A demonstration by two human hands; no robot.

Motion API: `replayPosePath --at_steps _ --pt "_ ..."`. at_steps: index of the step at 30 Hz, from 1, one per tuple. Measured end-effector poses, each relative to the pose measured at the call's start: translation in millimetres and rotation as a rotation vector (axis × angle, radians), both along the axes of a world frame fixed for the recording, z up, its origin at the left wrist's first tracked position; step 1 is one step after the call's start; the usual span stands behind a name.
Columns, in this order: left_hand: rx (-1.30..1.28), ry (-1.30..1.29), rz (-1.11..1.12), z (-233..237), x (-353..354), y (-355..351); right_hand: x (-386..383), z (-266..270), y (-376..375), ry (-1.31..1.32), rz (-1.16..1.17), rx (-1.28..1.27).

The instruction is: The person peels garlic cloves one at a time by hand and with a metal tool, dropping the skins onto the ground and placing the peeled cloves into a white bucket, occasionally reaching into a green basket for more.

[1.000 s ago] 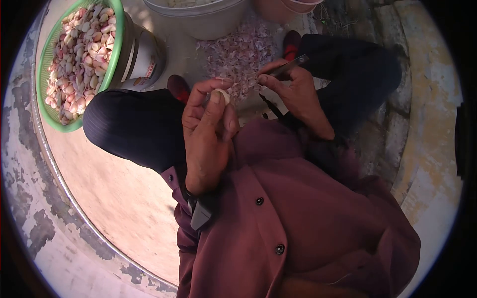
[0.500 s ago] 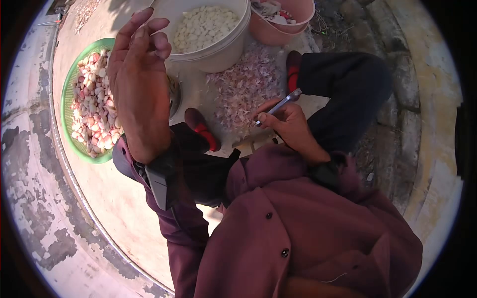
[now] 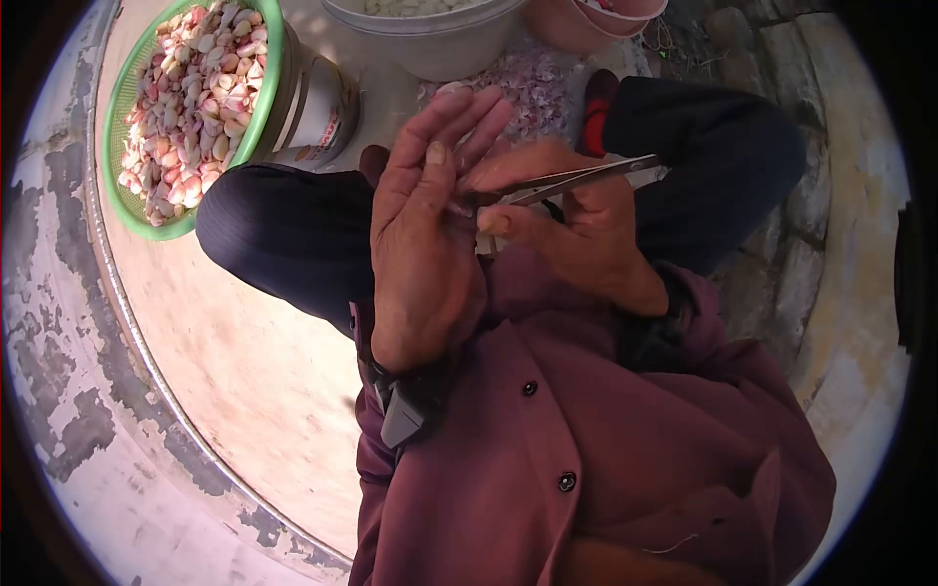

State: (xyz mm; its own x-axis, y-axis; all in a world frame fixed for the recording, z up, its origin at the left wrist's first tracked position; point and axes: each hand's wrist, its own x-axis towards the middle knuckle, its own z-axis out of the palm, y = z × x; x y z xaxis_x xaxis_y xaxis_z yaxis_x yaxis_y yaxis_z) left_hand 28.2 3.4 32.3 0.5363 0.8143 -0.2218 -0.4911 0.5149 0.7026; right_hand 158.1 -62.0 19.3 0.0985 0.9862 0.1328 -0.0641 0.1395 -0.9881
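My left hand is in front of my chest, its fingers stretched out and apart. No object shows in it, though part of its palm is turned away. Right beside it, my right hand grips metal tweezers between thumb and fingers. Their two arms spread toward the left palm, where the tips are partly hidden by the fingers. To the left, unpeeled garlic cloves fill a green mesh basket. Pale peeled cloves show in a white bucket at the top.
A printed white pail stands under or beside the basket. Pinkish garlic skins lie on the ground between my feet. A pink tub stands beyond them. My bent knees flank the work area, and a stone edge runs along the right.
My left hand has come down and right, from near the basket to beside the tweezers, and its fingers have straightened. The tweezers have turned and their arms now show apart. The view has shifted.
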Motion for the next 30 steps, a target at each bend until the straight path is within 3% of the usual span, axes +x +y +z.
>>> replayPosePath --at_steps 7,9,16,18,23,25,29,30 --pt "0.063 0.116 -0.028 0 -2 -11 -8 0 -7 -0.135 0.001 0.029" --pt "0.036 0.072 -0.036 0 -5 -12 -14 -8 -7 0.158 -0.062 -0.055" --pt "-0.056 -0.061 -0.036 -7 -4 -17 -10 -11 -14 0.317 -0.032 -0.328" --pt "-0.080 -0.098 -0.028 -10 -3 -17 -11 -13 -10 0.507 -0.043 -0.387" --pt "-0.234 -0.373 -0.024 -23 -10 -9 -10 -14 -8 0.584 -0.040 -0.341" --pt "-0.075 0.044 0.071 -45 -16 -7 -6 -14 -7 0.589 -0.048 -0.270" --pt "-0.134 0.136 0.186 -60 -29 -14 11 -20 -6 0.424 -0.223 -0.136" --pt "-0.077 0.306 0.149 -60 -29 -17 14 -22 -8 0.384 -0.247 -0.105"
